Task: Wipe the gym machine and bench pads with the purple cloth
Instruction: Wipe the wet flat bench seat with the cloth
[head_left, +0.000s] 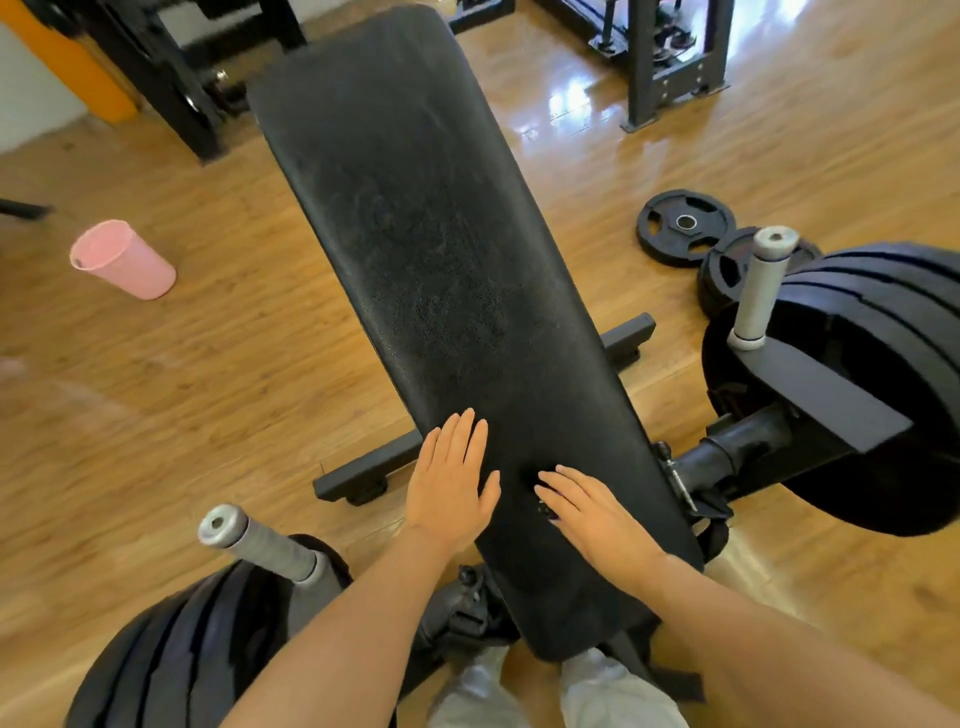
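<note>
My left hand (451, 480) lay flat, fingers straight, on the firm, padded bench pad (447, 291); my right hand (592, 514) pressed something small, hardly visible; soft cloth presumably.

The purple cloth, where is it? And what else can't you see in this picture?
- Purple cloth: not clearly visible in the head view; only a tiny dark scrap peeks from under the right hand, too small to identify.
- Bench pad: near end hidden by both forearms.
- Left hand: its palm side lies flat on the pad, unseen.
- Weight plates: cut off by the right edge.
- Pink cup: inside not visible.
</note>
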